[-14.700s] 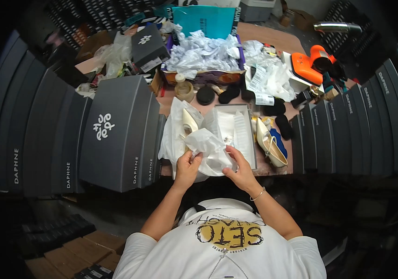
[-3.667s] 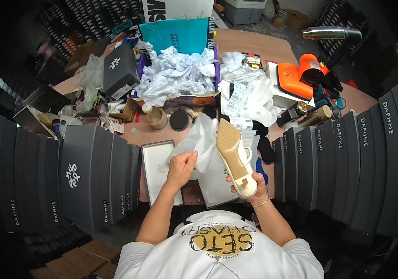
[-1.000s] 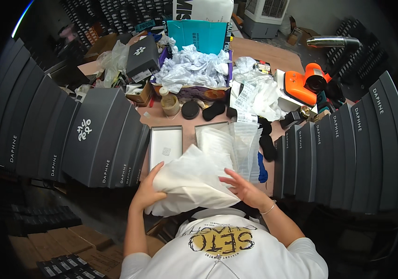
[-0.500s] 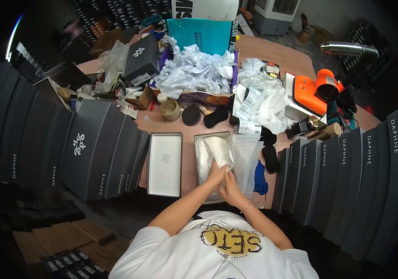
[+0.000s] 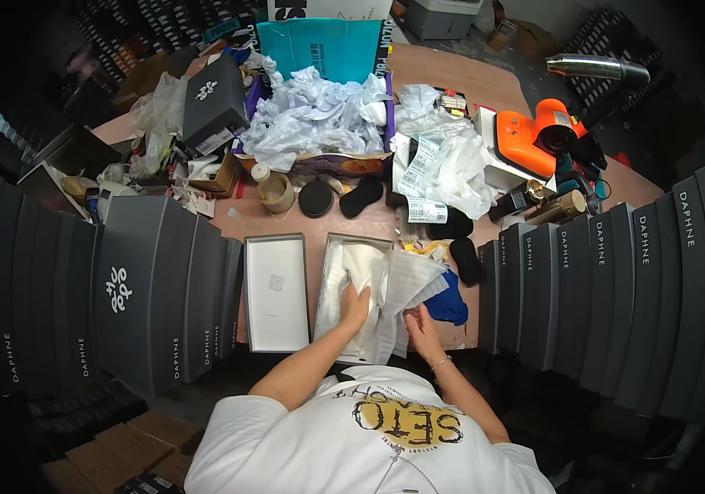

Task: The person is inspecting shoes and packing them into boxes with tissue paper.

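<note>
In front of me an open shoe box (image 5: 323,272) holds a smooth cream-white item (image 5: 361,262), whose kind I cannot make out, with pale wrapping on its left. My left hand (image 5: 355,309) reaches into the box, its fingers closed round the near end of the cream-white item. Over the right side of the box hangs a translucent white packing sheet (image 5: 412,284). My right hand (image 5: 423,331) pinches the near right edge of that sheet. To the left of the box lies its white-lined lid (image 5: 276,305), inside facing up.
Stacks of dark grey shoe boxes flank me at left (image 5: 140,288) and right (image 5: 608,272). Beyond are a jar (image 5: 273,191), black pads (image 5: 361,198), a carton of crumpled tissue (image 5: 319,115) and an orange device (image 5: 525,144). A blue cloth (image 5: 450,300) lies right of the sheet.
My hands, close together before, are now apart. The right one has moved right, drawing the sheet's edge with it, while the left stays on the cream-white item. The whole view has shifted.
</note>
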Tool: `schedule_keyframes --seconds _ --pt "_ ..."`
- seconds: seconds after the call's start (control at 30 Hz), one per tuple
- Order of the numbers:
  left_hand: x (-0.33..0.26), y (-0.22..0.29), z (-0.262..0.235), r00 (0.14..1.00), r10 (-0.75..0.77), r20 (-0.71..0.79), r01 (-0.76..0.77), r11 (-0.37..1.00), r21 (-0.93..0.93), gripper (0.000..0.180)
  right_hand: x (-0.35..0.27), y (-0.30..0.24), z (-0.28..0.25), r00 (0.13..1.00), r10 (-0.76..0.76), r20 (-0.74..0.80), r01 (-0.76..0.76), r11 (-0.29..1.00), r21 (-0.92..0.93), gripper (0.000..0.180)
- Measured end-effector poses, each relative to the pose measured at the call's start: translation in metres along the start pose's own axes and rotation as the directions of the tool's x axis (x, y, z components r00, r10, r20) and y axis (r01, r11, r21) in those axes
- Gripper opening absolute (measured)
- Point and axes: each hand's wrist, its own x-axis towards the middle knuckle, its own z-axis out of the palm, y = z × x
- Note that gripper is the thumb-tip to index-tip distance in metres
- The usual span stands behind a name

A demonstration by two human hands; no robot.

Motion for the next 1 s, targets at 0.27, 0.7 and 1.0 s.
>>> schedule_keyframes --seconds 0.27,0.7,1.0 --pt "-0.027 0.075 -0.05 0.963 0.256 -0.09 -0.252 0.967 0.046 0.042 -0.02 -0.103 0.024 0.981 -0.171 -0.091 0.17 0.985 -0.021 0.016" --pt "-0.113 0.214 -0.158 0.526 0.473 0.707 -0.178 0.874 -0.452 0.03 0.008 -0.152 0.081 0.934 -0.176 0.311 0.326 0.774 -0.543 0.03" --pt "-0.101 0.082 -0.128 0.916 0.124 0.382 -0.183 0.975 0.122 0.071 0.062 -0.114 0.077 0.93 -0.265 0.255 0.345 0.869 -0.355 0.032"
